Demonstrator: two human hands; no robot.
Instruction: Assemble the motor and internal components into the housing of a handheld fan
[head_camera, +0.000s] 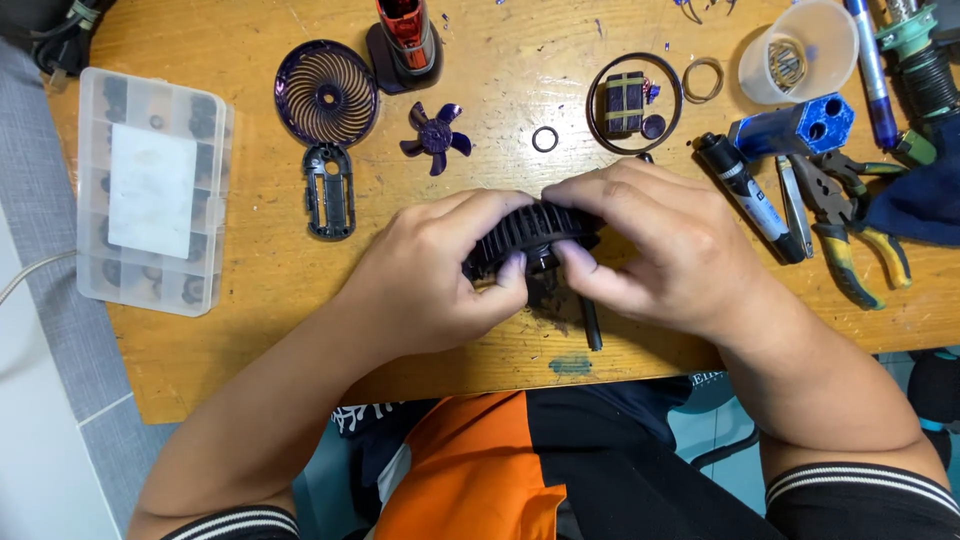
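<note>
Left to right: a clear parts box (152, 190) sits aside; a purple grille (326, 93) and fan blade (435, 137) lie detached behind. The left hand (440, 280) and right hand (655, 245) pinch the black ribbed fan housing (530, 235) between them, steadying it above the wooden table (250, 290); pliers (850, 220) wait within reach.

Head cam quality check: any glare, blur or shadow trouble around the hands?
Head view: even, soft light, sharp across the wooden table; only faint shadow under the left hand and right hand; mild sheen on the clear plastic organizer box; the black ribbed fan part reads dark, detail partly lost and hidden by fingers.
</note>
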